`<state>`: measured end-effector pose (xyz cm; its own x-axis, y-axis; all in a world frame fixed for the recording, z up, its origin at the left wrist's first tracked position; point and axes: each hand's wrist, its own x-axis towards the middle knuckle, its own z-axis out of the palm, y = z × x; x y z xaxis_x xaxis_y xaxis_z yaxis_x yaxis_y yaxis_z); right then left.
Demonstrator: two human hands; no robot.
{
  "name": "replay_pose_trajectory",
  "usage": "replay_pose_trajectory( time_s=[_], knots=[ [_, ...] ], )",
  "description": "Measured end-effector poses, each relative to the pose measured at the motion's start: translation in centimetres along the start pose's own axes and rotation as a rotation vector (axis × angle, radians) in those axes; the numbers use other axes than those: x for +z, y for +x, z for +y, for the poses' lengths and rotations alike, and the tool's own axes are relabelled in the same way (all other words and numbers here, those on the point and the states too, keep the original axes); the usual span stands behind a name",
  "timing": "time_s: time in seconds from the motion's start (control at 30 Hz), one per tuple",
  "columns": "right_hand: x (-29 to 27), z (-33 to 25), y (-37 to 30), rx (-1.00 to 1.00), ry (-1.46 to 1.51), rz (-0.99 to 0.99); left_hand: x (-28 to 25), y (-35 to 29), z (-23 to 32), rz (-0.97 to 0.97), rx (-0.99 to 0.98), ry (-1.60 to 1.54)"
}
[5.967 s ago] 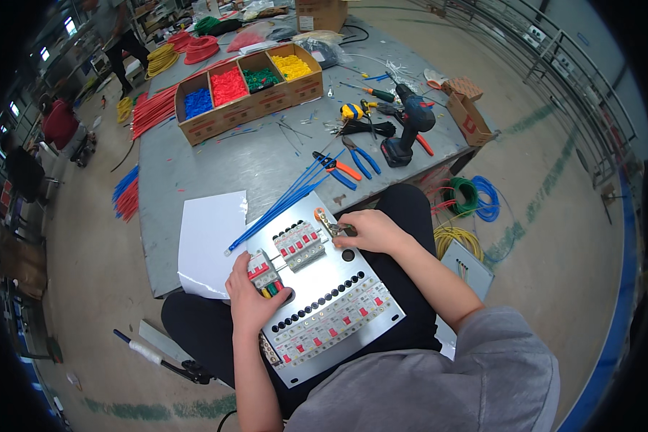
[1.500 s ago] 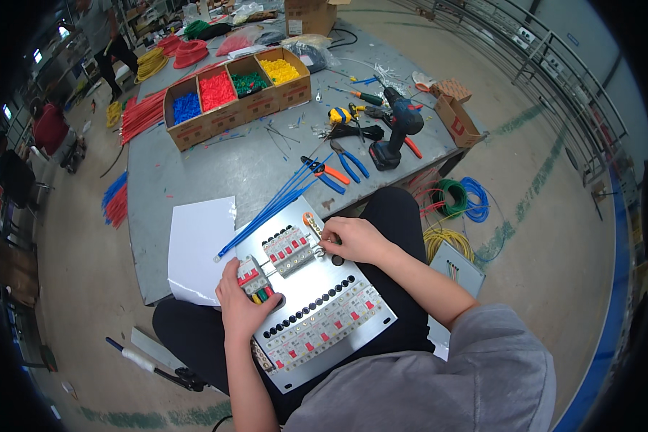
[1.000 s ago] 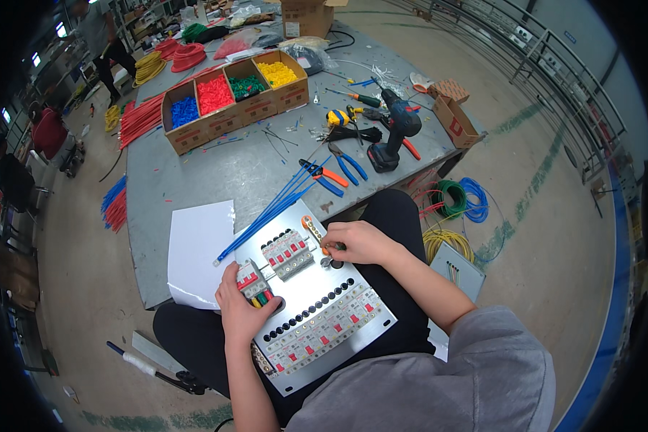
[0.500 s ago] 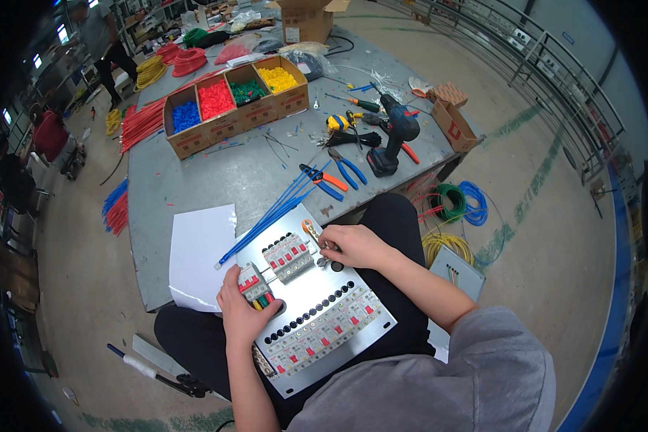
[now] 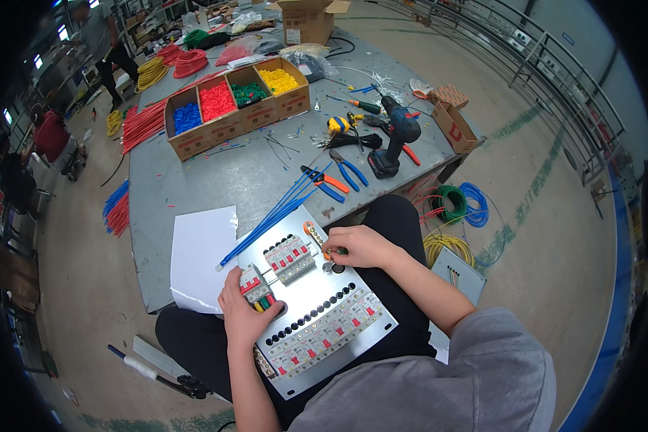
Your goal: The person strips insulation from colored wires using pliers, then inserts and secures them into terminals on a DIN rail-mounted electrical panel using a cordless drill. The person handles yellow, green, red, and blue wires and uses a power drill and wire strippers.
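Floor wires: red and blue wire bundles (image 5: 117,209) are lying on the floor left of the table (image 5: 216,176).
White sheet: a blank white sheet (image 5: 201,255) is hanging over the table's near edge, just left of the panel.
Left hand: the left hand (image 5: 243,311) is gripping the left edge of the metal panel (image 5: 317,317), fingers curled beside a small red-topped breaker (image 5: 253,283) with coloured wire ends below it.
Metal panel: it is resting tilted on the person's lap, touching the table's near edge, carrying a breaker block (image 5: 289,257) up top and a row of breakers (image 5: 324,342) lower down.
Blue wires: a bundle of long blue wires (image 5: 273,216) is running from the panel's upper corner up across the table.
Right hand: the right hand (image 5: 358,246) is closed around a small orange-and-green tool (image 5: 333,253), pressing it onto the panel right of the breaker block; the two hands are apart.
Sorting box: a cardboard box (image 5: 234,108) with blue, red, green and yellow parts is sitting at the table's far side.
Pliers: blue- and orange-handled pliers (image 5: 335,180) are lying beyond the panel.
Drill: a cordless drill (image 5: 394,140) is standing to their right.
Wire coils: green, blue and yellow coils (image 5: 457,209) are lying on the floor at right.
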<state>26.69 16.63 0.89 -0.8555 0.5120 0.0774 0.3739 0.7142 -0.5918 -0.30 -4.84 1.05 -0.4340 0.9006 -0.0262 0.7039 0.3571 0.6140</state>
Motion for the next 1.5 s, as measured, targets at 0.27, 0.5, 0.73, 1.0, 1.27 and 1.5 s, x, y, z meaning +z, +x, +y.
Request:
replay_pose_trajectory(
  time_s=[0.27,0.5,0.73,1.0,1.27,1.5],
  knots=[
    [0.2,0.2,-0.1,-0.006,0.058,-0.023,-0.1,0.1,0.0,-0.007,-0.003,0.001],
    [0.4,-0.3,0.3,-0.053,-0.048,0.045,-0.1,0.0,0.0,0.001,0.012,-0.008],
    [0.4,-0.3,0.1,-0.037,-0.010,0.120,0.0,0.0,-0.1,0.002,0.002,-0.006],
    [0.8,1.6,0.5,0.240,0.388,0.268,-0.1,0.0,0.2,0.000,0.015,-0.007],
    [-0.2,6.4,5.8,0.438,-0.118,0.301,-0.4,-0.3,0.5,-0.009,-0.037,-0.027],
    [0.1,13.1,11.0,0.330,-0.236,0.235,-0.2,0.1,0.4,-0.006,0.019,-0.032]
  ],
)
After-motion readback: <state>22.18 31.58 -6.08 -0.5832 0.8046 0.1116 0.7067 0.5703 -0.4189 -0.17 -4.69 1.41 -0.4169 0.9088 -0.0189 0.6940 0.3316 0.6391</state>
